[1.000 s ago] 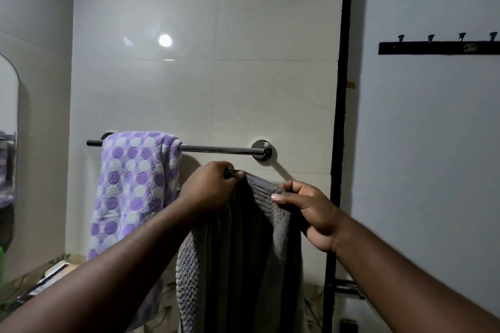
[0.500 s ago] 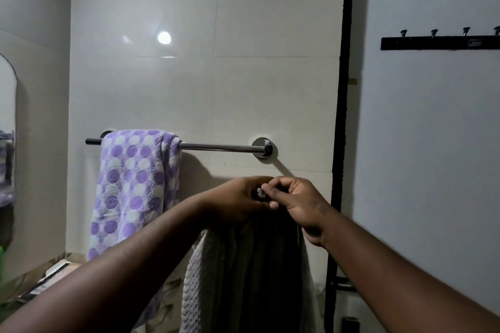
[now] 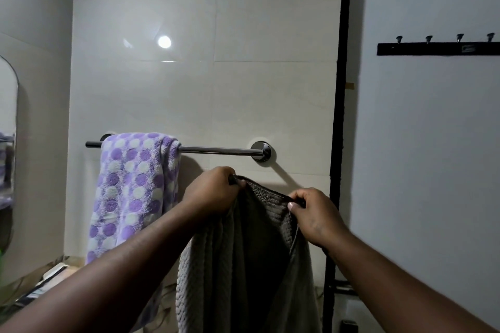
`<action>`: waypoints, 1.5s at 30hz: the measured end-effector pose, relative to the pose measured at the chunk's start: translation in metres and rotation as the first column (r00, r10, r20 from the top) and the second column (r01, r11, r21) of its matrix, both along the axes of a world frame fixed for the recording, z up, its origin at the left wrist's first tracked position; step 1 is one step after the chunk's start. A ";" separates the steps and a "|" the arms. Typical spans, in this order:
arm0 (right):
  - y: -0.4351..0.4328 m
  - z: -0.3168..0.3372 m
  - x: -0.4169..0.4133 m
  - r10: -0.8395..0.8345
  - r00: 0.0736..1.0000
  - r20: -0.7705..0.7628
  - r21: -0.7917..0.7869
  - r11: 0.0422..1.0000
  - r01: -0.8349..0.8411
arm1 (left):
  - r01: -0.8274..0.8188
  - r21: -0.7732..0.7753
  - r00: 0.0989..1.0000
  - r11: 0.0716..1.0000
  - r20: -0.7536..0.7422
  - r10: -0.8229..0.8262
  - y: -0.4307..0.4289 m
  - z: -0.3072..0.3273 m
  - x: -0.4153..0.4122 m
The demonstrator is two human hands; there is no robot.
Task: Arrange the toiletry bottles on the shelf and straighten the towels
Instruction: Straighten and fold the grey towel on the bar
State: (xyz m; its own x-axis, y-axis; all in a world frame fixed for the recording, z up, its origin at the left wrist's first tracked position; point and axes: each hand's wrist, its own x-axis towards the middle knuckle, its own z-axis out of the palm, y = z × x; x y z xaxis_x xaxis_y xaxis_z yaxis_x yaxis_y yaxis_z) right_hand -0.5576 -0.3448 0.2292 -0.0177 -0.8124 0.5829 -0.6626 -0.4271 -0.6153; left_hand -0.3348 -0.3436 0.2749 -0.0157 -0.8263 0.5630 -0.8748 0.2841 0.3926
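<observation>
A grey ribbed towel [image 3: 251,265] hangs down in front of me, held by its top edge. My left hand [image 3: 213,192] grips the left end of that edge and my right hand [image 3: 313,213] pinches the right end, with a short stretch of towel pulled between them. Both hands are just below the chrome towel bar [image 3: 216,150] on the tiled wall. A purple and white dotted towel [image 3: 130,192] is draped over the bar's left half. No toiletry bottles are in view.
A black door frame [image 3: 339,116] stands right of the bar, beside a white door with a black hook rack [image 3: 438,48]. A mirror edge [image 3: 9,143] is on the left wall. Flat items lie on a counter [image 3: 46,281] at lower left.
My hands had come together on the towel's top edge half a second ago. They have now moved apart again, spreading the edge between them.
</observation>
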 end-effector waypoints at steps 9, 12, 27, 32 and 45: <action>0.006 0.022 0.017 0.397 0.759 0.516 0.089 0.856 -0.509 | 0.378 0.091 0.924 0.921 -0.102 -0.369 0.010 0.003 -0.025; 0.009 0.015 0.003 0.333 0.910 0.245 0.132 0.919 -0.372 | 0.301 0.027 0.951 0.953 -0.083 -0.298 0.008 0.003 -0.014; 0.010 0.019 0.014 0.423 0.786 0.451 0.113 0.847 -0.520 | 0.350 0.102 0.937 0.931 -0.056 -0.346 0.012 -0.006 -0.027; 0.013 0.007 -0.001 0.243 0.970 0.018 0.159 0.957 -0.243 | 0.196 0.017 0.972 0.981 -0.138 -0.192 0.011 -0.003 -0.014; 0.014 0.023 -0.008 0.364 0.812 0.456 0.242 0.827 -0.507 | 0.373 0.074 0.924 0.925 -0.118 -0.363 0.013 0.000 -0.016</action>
